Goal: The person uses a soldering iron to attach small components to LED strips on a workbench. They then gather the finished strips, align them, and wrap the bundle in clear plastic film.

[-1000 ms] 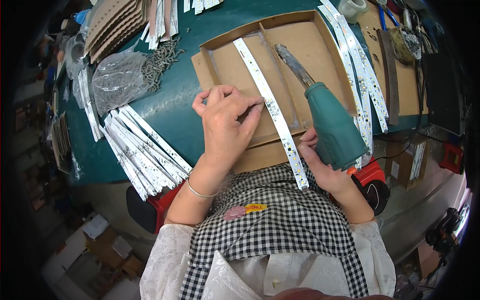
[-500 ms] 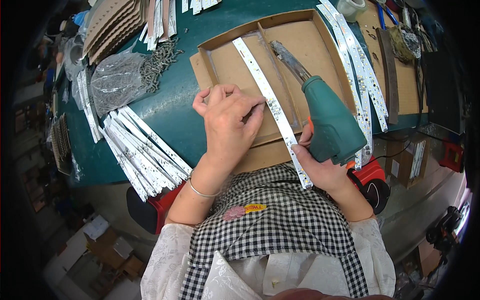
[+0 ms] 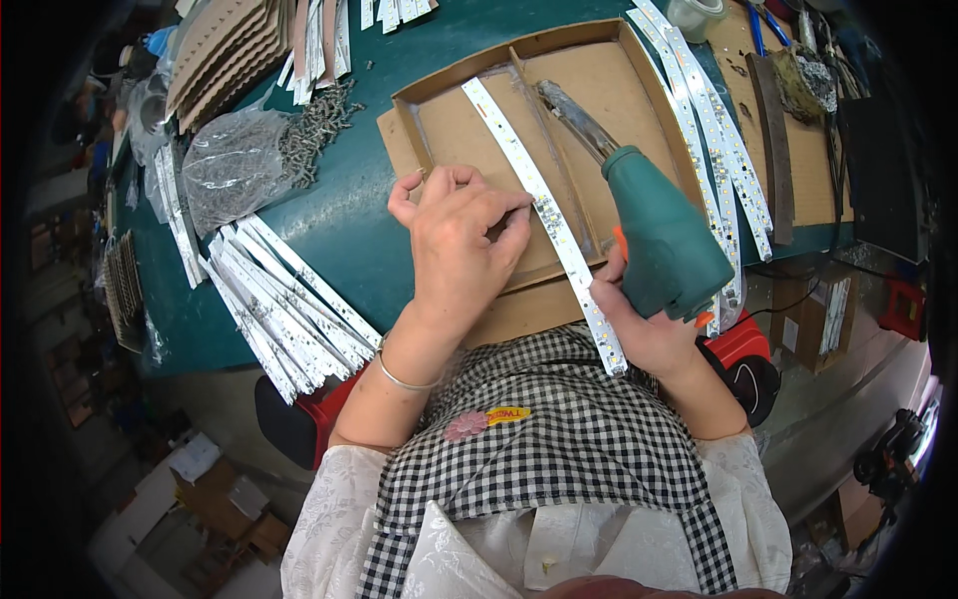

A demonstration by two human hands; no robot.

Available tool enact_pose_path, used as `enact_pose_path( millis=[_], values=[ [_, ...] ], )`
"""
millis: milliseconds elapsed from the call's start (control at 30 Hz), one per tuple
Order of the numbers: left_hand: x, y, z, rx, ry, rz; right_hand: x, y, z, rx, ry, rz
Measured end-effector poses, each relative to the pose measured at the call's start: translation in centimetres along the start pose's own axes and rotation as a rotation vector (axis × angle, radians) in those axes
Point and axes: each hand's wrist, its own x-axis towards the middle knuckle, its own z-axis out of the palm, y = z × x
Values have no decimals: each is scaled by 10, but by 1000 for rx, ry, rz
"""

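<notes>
A white LED strip (image 3: 515, 150) dotted with small components lies slantwise over the cardboard tray (image 3: 454, 150), its near end sticking out past the tray toward my apron. At the strip's left edge my left hand (image 3: 459, 235) is closed, with thumb and forefinger pinching it about midway along. Something tiny shows at its curled outer fingers, too small to name. My right hand (image 3: 644, 324) is wrapped round a green power screwdriver (image 3: 664, 230) with an orange switch; the tool's body hides most of the fingers. Its metal nose points away over the tray, right of the strip.
Left on the green table (image 3: 329, 240) lie a fanned pile of strips (image 3: 284, 304), a clear bag (image 3: 235, 165) and loose screws (image 3: 317, 130). More LED strips (image 3: 714, 140) rest along the tray's right side. Stacked corrugated pieces (image 3: 225, 50) stand far left; pliers (image 3: 766, 30) lie far right.
My right thumb has come slightly away from the strip, and the screwdriver's body has tilted a little. The strip's near end has shifted slightly right. My left hand stays nearly still.
</notes>
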Motion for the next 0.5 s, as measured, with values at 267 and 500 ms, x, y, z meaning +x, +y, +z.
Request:
enact_pose_path(
  millis=[267, 500],
  values=[
    [-8, -1, 0, -77, -9, -74, -23, -16, -33, 64, -42, 15],
    [-7, 2, -3, -81, -42, -47, -19, -11, -23, 134, 30, -9]
  ],
)
